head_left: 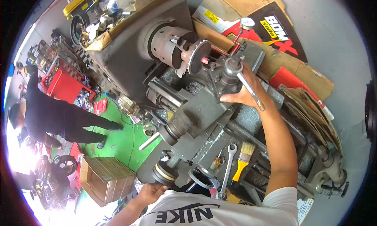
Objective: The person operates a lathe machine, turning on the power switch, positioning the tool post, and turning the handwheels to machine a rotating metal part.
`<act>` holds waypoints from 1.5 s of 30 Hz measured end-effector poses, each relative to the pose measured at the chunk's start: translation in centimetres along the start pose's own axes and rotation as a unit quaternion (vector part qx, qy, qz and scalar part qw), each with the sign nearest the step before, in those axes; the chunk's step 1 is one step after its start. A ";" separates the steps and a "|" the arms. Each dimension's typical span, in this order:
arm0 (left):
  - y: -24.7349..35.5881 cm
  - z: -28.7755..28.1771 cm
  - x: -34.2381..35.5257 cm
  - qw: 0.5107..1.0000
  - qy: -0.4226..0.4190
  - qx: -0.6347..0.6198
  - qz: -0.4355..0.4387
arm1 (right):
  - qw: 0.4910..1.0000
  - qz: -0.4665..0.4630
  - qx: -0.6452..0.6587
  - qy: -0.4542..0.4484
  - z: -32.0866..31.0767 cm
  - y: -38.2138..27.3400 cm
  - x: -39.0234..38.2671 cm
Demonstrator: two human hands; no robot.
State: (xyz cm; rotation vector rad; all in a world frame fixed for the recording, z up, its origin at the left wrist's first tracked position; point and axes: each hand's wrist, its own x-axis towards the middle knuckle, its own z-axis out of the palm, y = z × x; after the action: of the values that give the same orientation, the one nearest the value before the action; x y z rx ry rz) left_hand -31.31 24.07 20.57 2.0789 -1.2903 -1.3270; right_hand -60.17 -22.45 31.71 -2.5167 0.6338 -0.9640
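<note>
A metal lathe fills the middle of the view. Its chuck grips a round workpiece with a toothed disc. My right hand is closed round the far right side of the tool post, thumb along its base; some fingers are hidden behind it. The tool post's clamping lever slants across in front of this hand. At the near side, my left hand curls its fingers against the lower edge of a dark handwheel with a pale ring. A dial gauge stands beyond the tool post.
A wrench, a yellow-handled brush and a small screwdriver lie on the lathe near me. Metal chips cover parts of the bed. Flattened cardboard lines the right side. Another person bends over at left, beyond a cardboard box.
</note>
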 end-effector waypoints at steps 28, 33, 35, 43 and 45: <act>-1.9 0.5 3.5 0.988 0.059 0.133 0.051 | 0.998 0.043 -0.005 0.034 0.6 0.5 -0.1; -0.9 -1.4 2.8 0.992 0.103 0.027 -0.063 | 0.998 0.042 0.008 0.037 0.6 0.6 0.0; 0.3 -2.4 2.3 0.982 0.133 -0.058 -0.118 | 0.998 0.044 0.013 0.038 0.6 0.6 0.0; 4.6 -5.0 0.8 0.981 -0.108 -0.159 -0.032 | 0.998 0.020 -0.013 0.053 0.8 1.2 0.1; 4.2 -3.9 1.4 0.976 -0.182 -0.112 -0.026 | 0.998 0.009 -0.023 0.062 0.8 1.3 0.0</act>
State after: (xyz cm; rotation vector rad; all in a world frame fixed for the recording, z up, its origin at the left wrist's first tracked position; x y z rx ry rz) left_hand -29.91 20.10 24.66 1.7827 -1.1587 -1.8499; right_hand -59.97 -23.43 30.49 -2.5007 0.7225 -1.1170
